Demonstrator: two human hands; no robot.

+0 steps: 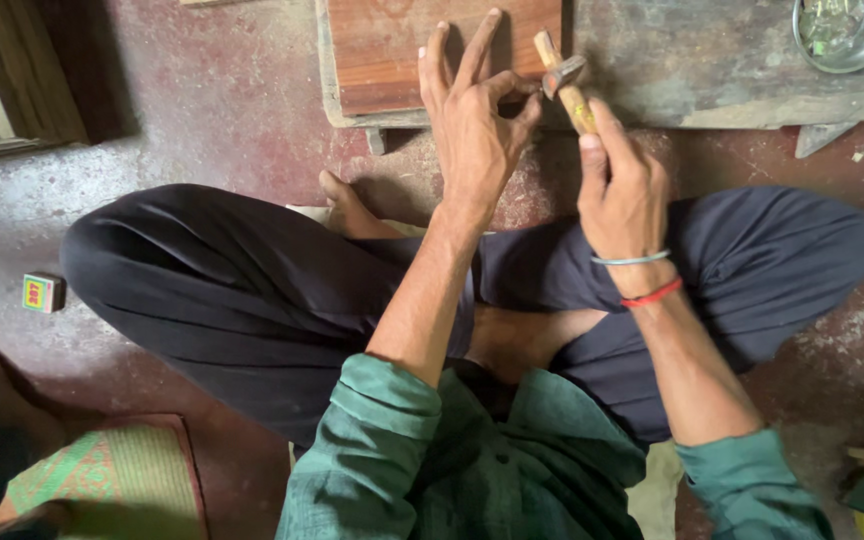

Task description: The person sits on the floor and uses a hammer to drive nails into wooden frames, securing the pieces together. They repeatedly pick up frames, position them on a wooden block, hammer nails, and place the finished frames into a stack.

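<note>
Two hands (477, 130) (620, 190) at board edge (432, 112)

Person seated cross-legged, both forearms stretched forward, green sleeves pushed up, left hand (474, 125) raised with thumb and forefinger pinched and the other fingers fanned upward, right hand (620, 185) in a closed grip, thumb laid along top, two bangles at wrist

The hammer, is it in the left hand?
No, the right hand grips the small hammer by its wooden handle; the left hand pinches beside its head.
</note>
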